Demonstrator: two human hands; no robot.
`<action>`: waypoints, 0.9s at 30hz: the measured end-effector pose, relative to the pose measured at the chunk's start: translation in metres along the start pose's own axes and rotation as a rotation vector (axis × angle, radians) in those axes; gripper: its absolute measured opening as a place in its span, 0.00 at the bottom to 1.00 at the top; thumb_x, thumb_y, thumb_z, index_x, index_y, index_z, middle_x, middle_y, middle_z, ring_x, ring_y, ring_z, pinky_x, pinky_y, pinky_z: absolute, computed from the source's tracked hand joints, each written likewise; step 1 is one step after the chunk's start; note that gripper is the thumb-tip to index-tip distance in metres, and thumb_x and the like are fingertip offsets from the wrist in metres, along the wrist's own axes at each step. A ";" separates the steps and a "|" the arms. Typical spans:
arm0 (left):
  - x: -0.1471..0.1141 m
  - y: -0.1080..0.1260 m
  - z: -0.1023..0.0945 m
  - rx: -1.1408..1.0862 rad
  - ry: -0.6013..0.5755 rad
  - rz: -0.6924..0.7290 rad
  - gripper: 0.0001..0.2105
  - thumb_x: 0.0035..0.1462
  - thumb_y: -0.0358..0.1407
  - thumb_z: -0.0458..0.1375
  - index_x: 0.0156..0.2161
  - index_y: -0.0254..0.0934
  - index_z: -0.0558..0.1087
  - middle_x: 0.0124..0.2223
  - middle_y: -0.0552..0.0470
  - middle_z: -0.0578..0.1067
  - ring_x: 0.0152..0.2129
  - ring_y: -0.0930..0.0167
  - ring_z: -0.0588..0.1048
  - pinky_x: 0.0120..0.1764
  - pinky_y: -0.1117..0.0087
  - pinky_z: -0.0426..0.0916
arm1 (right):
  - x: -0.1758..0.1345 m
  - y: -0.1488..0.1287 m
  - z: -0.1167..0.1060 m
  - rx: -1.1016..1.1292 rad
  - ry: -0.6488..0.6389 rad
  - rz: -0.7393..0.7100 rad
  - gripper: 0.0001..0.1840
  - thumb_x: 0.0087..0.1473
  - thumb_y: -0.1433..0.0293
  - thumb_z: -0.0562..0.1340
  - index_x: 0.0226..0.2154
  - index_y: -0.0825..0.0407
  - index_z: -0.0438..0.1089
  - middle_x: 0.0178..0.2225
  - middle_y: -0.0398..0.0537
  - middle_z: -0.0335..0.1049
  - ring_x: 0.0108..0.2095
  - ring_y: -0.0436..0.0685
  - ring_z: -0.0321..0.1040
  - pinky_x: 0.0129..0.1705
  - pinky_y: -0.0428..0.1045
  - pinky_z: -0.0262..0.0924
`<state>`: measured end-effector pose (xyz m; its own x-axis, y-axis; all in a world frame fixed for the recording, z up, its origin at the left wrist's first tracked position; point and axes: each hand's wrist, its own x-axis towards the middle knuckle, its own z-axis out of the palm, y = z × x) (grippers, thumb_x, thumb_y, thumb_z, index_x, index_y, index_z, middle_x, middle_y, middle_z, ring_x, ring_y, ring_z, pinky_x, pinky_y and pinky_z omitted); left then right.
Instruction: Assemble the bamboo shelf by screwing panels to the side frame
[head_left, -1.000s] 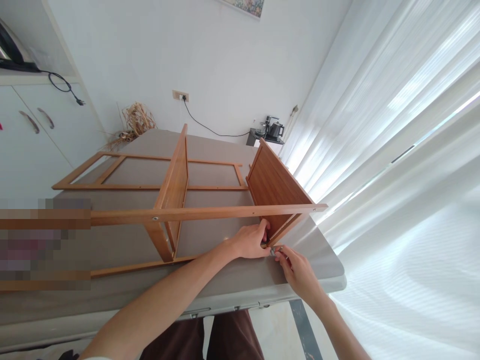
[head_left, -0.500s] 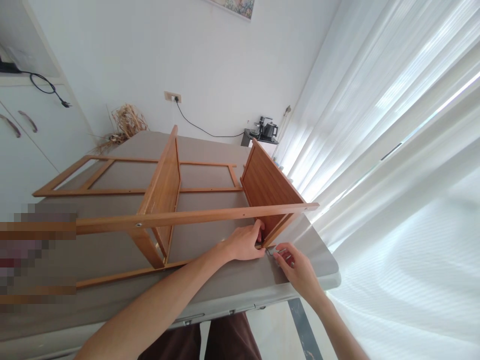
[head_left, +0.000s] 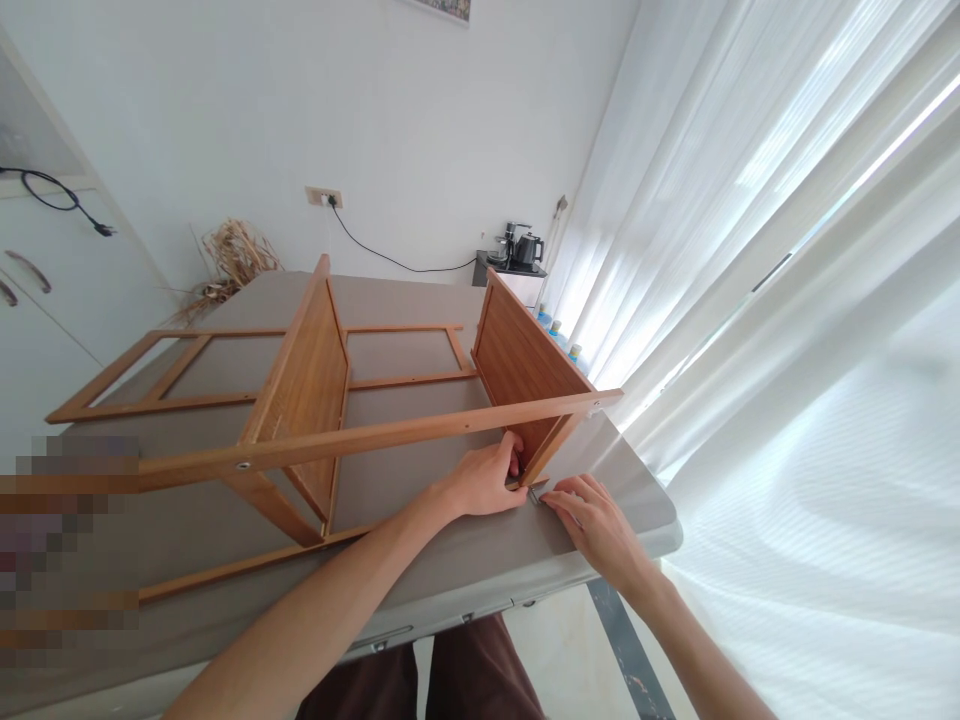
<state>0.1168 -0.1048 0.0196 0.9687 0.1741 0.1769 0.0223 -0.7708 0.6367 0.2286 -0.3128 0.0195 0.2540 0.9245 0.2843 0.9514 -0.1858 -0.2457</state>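
A wooden shelf frame lies on its side on the table, with two upright panels joined by long rails. My left hand is closed around the lower front corner, at the foot of the right panel; some of its fingers are hidden behind the wood. Just to the right, my right hand is closed, thumb and fingertips pinching a small thin metal hex key against the end of the bottom rail. Its far tip is hidden at the joint.
A grey-covered table supports the frame. Dried stalks are at the back left. A kettle stands on a small cabinet behind, by white curtains. A blurred patch covers the far left.
My right hand has turned, its fingers now more together and lower over the hex key. My left hand keeps its grip on the corner. The whole view has shifted slightly.
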 end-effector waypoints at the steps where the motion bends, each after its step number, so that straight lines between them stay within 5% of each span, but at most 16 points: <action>1: 0.000 0.000 0.000 0.005 -0.002 0.001 0.21 0.50 0.42 0.60 0.46 0.42 0.57 0.39 0.55 0.75 0.33 0.66 0.76 0.33 0.67 0.66 | 0.000 0.000 0.000 -0.014 0.005 -0.007 0.17 0.67 0.68 0.49 0.45 0.45 0.73 0.42 0.52 0.71 0.42 0.60 0.66 0.44 0.57 0.64; 18: 0.000 -0.002 0.002 0.000 0.001 0.005 0.21 0.50 0.40 0.60 0.46 0.42 0.57 0.39 0.55 0.75 0.34 0.66 0.76 0.34 0.68 0.66 | -0.008 -0.011 -0.003 0.174 0.057 0.138 0.09 0.63 0.71 0.54 0.40 0.46 0.70 0.35 0.46 0.65 0.37 0.55 0.65 0.40 0.52 0.65; 27: 0.000 -0.002 0.002 0.002 -0.006 -0.004 0.21 0.50 0.41 0.61 0.46 0.42 0.57 0.39 0.54 0.75 0.34 0.66 0.75 0.34 0.68 0.65 | 0.002 -0.022 -0.006 0.048 -0.070 0.073 0.08 0.60 0.74 0.57 0.38 0.47 0.70 0.35 0.46 0.68 0.39 0.57 0.66 0.40 0.52 0.64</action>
<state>0.1178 -0.1050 0.0169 0.9701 0.1738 0.1695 0.0271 -0.7713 0.6359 0.2091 -0.3093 0.0314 0.3076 0.9304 0.1994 0.9210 -0.2386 -0.3079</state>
